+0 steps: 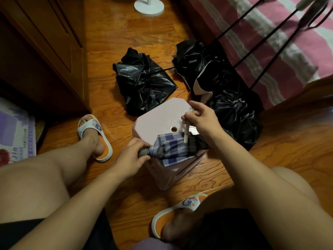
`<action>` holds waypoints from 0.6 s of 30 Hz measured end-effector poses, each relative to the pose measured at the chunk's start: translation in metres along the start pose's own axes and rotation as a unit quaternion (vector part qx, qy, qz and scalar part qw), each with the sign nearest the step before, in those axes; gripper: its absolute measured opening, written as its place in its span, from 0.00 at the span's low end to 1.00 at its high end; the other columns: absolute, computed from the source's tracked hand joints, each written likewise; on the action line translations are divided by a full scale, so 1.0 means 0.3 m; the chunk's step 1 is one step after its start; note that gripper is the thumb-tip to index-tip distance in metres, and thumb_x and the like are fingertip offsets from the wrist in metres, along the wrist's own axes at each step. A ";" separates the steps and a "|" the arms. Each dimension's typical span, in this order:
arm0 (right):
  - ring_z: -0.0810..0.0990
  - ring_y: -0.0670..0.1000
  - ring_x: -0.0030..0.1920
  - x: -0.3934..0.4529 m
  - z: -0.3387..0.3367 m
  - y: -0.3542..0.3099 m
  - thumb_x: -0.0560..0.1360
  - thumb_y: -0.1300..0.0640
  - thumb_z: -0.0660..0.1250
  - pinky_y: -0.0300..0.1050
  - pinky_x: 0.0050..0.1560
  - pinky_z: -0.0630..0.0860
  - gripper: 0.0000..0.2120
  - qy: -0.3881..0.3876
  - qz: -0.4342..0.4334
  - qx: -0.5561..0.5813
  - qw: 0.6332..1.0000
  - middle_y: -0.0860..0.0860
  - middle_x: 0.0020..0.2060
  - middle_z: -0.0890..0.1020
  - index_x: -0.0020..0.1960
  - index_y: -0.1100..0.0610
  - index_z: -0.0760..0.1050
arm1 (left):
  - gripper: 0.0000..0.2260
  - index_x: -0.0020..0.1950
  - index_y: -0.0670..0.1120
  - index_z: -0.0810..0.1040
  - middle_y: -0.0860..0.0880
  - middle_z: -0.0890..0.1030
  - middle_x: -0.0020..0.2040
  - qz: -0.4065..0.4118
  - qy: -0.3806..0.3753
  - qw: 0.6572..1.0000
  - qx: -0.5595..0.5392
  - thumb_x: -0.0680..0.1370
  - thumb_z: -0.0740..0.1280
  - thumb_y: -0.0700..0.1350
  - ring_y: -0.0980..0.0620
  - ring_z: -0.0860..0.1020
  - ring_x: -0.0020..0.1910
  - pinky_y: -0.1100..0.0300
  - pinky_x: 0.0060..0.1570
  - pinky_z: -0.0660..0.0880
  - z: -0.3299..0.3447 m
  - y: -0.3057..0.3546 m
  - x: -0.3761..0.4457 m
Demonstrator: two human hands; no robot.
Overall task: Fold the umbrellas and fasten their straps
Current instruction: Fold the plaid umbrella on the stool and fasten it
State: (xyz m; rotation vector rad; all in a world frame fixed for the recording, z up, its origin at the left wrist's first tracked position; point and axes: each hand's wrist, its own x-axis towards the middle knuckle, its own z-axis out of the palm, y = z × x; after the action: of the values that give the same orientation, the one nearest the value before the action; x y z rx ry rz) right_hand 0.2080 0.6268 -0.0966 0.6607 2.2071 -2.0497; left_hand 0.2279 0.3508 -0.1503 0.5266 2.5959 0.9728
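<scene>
At frame centre, left hand (132, 156) gripped the plaid umbrella (173, 150) on the stool (158, 118); right hand (201, 118) fingers pinched its strap (186, 130).

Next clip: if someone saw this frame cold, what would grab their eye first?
Probably the blue-and-white plaid folding umbrella lying on the pale pink plastic stool at centre. The left hand grips its grey end, while the right hand pinches its pale strap, pulled up. Next, the crumpled black umbrellas on the wooden floor beyond the stool, unfolded.
</scene>
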 end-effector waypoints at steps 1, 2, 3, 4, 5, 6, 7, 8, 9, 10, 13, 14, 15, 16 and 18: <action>0.86 0.54 0.44 0.009 0.006 0.007 0.82 0.64 0.65 0.51 0.54 0.84 0.25 0.003 0.018 -0.008 1.000 0.62 0.45 0.85 0.77 0.59 0.65 | 0.19 0.66 0.49 0.78 0.52 0.74 0.60 -0.009 0.004 1.000 0.009 0.76 0.75 0.44 0.54 0.73 0.61 0.56 0.64 0.73 -0.002 0.002 -0.002; 0.86 0.55 0.44 0.016 0.010 0.015 0.83 0.63 0.64 0.52 0.53 0.84 0.24 0.002 0.039 -0.018 0.999 0.60 0.45 0.86 0.77 0.59 0.65 | 0.21 0.68 0.50 0.77 0.53 0.73 0.62 -0.015 0.013 1.000 0.020 0.76 0.75 0.45 0.53 0.73 0.62 0.55 0.64 0.73 0.000 0.006 -0.006; 0.87 0.55 0.45 0.020 0.013 0.022 0.83 0.63 0.63 0.53 0.53 0.84 0.23 -0.003 0.059 -0.026 0.998 0.59 0.45 0.86 0.77 0.58 0.65 | 0.23 0.70 0.51 0.75 0.53 0.72 0.63 -0.018 0.026 0.999 0.028 0.76 0.75 0.46 0.53 0.72 0.63 0.54 0.64 0.73 0.003 0.012 -0.012; 0.87 0.56 0.46 0.021 0.015 0.029 0.84 0.62 0.62 0.54 0.53 0.84 0.22 -0.010 0.074 -0.031 0.997 0.58 0.45 0.86 0.77 0.57 0.66 | 0.24 0.71 0.52 0.73 0.53 0.71 0.64 -0.014 0.040 0.999 0.031 0.76 0.74 0.48 0.52 0.71 0.63 0.54 0.64 0.73 0.007 0.023 -0.017; 0.87 0.56 0.46 0.023 0.017 0.033 0.84 0.62 0.61 0.54 0.53 0.84 0.21 -0.013 0.083 -0.032 0.996 0.58 0.46 0.86 0.76 0.57 0.66 | 0.23 0.70 0.53 0.73 0.53 0.70 0.65 -0.001 0.051 0.998 0.029 0.76 0.74 0.49 0.52 0.69 0.64 0.55 0.64 0.72 0.011 0.037 -0.020; 0.87 0.56 0.47 0.027 0.017 0.036 0.84 0.61 0.61 0.54 0.52 0.85 0.20 -0.013 0.086 -0.033 0.996 0.57 0.47 0.86 0.76 0.56 0.67 | 0.22 0.69 0.53 0.73 0.52 0.69 0.65 0.022 0.054 0.998 0.030 0.76 0.73 0.50 0.52 0.68 0.64 0.55 0.64 0.71 0.014 0.055 -0.021; 0.87 0.56 0.47 0.031 0.018 0.036 0.85 0.60 0.61 0.52 0.51 0.85 0.19 -0.010 0.087 -0.034 0.996 0.57 0.47 0.86 0.75 0.56 0.67 | 0.21 0.68 0.53 0.74 0.52 0.69 0.65 0.054 0.051 0.996 0.040 0.76 0.73 0.52 0.52 0.68 0.64 0.55 0.63 0.70 0.016 0.074 -0.020; 0.87 0.55 0.47 0.036 0.018 0.037 0.85 0.59 0.61 0.50 0.49 0.84 0.19 -0.005 0.086 -0.035 0.996 0.56 0.47 0.86 0.75 0.55 0.68 | 0.20 0.66 0.53 0.75 0.51 0.70 0.65 0.091 0.045 0.993 0.062 0.75 0.72 0.54 0.51 0.68 0.64 0.53 0.63 0.70 0.020 0.094 -0.017; 0.87 0.55 0.47 0.039 0.017 0.037 0.85 0.59 0.61 0.48 0.47 0.83 0.19 -0.001 0.085 -0.035 0.996 0.55 0.46 0.87 0.75 0.55 0.68 | 0.19 0.64 0.53 0.76 0.50 0.70 0.64 0.125 0.038 0.987 0.088 0.75 0.71 0.56 0.50 0.68 0.64 0.52 0.63 0.70 0.028 0.113 -0.011; 0.87 0.54 0.47 0.043 0.017 0.039 0.85 0.58 0.61 0.46 0.45 0.82 0.19 0.000 0.084 -0.035 0.996 0.54 0.46 0.87 0.75 0.54 0.68 | 0.18 0.62 0.53 0.77 0.51 0.71 0.64 0.147 0.032 0.983 0.109 0.75 0.70 0.57 0.50 0.68 0.64 0.51 0.63 0.69 0.040 0.131 -0.003; 0.86 0.51 0.50 0.034 0.013 0.038 0.84 0.54 0.63 0.49 0.51 0.82 0.21 -0.014 0.072 -0.062 0.995 0.50 0.49 0.87 0.76 0.52 0.67 | 0.13 0.60 0.52 0.77 0.53 0.71 0.61 0.088 0.042 0.992 0.084 0.78 0.70 0.54 0.52 0.69 0.63 0.50 0.65 0.70 0.077 0.172 0.034; 0.85 0.50 0.52 0.024 0.012 0.033 0.83 0.52 0.65 0.49 0.53 0.82 0.22 -0.019 0.061 -0.086 0.994 0.49 0.53 0.86 0.76 0.51 0.67 | 0.10 0.58 0.53 0.78 0.54 0.72 0.59 0.043 0.047 0.997 0.048 0.78 0.71 0.52 0.53 0.70 0.61 0.51 0.64 0.71 0.084 0.179 0.046; 0.83 0.49 0.53 0.011 0.010 0.023 0.82 0.51 0.66 0.47 0.52 0.81 0.22 -0.020 0.047 -0.114 0.992 0.49 0.56 0.83 0.75 0.51 0.68 | 0.07 0.55 0.54 0.78 0.55 0.72 0.57 0.006 0.051 0.999 0.012 0.79 0.71 0.51 0.53 0.71 0.60 0.51 0.64 0.73 0.089 0.183 0.059; 0.81 0.46 0.53 -0.003 0.003 0.010 0.82 0.49 0.67 0.43 0.49 0.80 0.20 -0.015 0.029 -0.145 0.989 0.49 0.57 0.81 0.72 0.51 0.70 | 0.04 0.52 0.55 0.77 0.56 0.72 0.54 -0.017 0.050 0.998 -0.017 0.79 0.71 0.50 0.53 0.72 0.58 0.50 0.63 0.74 0.091 0.182 0.068; 0.79 0.45 0.50 -0.029 -0.027 -0.005 0.80 0.47 0.69 0.40 0.44 0.75 0.13 -0.015 -0.015 -0.209 0.978 0.48 0.53 0.80 0.59 0.53 0.75 | 0.07 0.45 0.58 0.76 0.57 0.73 0.51 -0.034 0.049 0.997 -0.058 0.79 0.72 0.48 0.53 0.74 0.55 0.50 0.61 0.75 0.088 0.177 0.081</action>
State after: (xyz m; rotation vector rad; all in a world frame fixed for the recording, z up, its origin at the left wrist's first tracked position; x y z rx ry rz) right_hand 0.2174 0.6324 -0.0914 0.5488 2.5242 -1.5124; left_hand 0.2294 0.4134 -0.1373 0.3682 2.6045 1.1447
